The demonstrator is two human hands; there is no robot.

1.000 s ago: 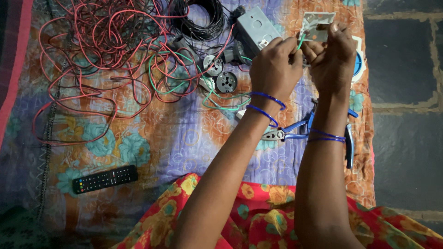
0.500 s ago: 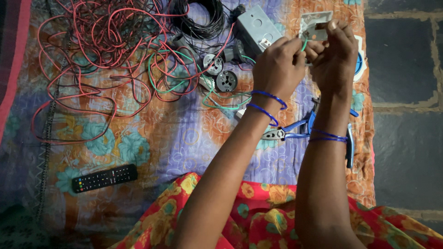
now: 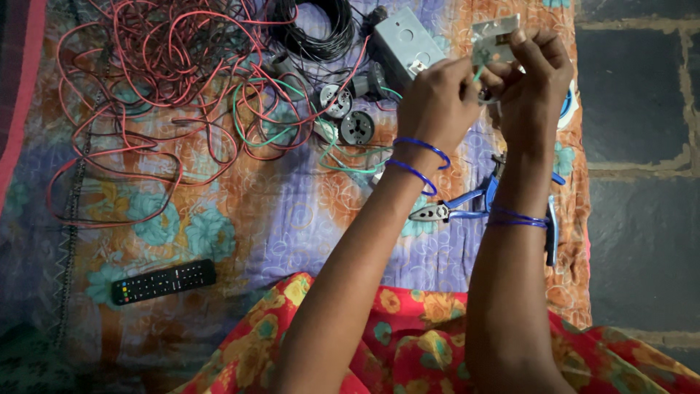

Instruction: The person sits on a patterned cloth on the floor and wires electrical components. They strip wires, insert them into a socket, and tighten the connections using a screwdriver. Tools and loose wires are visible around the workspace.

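Both hands on grey switch plate

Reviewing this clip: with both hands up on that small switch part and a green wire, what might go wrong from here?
1. The small switch part is pinched only at fingertips by the right hand while the left hand works the green wire; a slip might drop it into the tangled red wires.
2. The blue-handled pliers lie right under the forearms; a lowered arm may knock them.
3. The light is dim, so a wrong fit seems possible.
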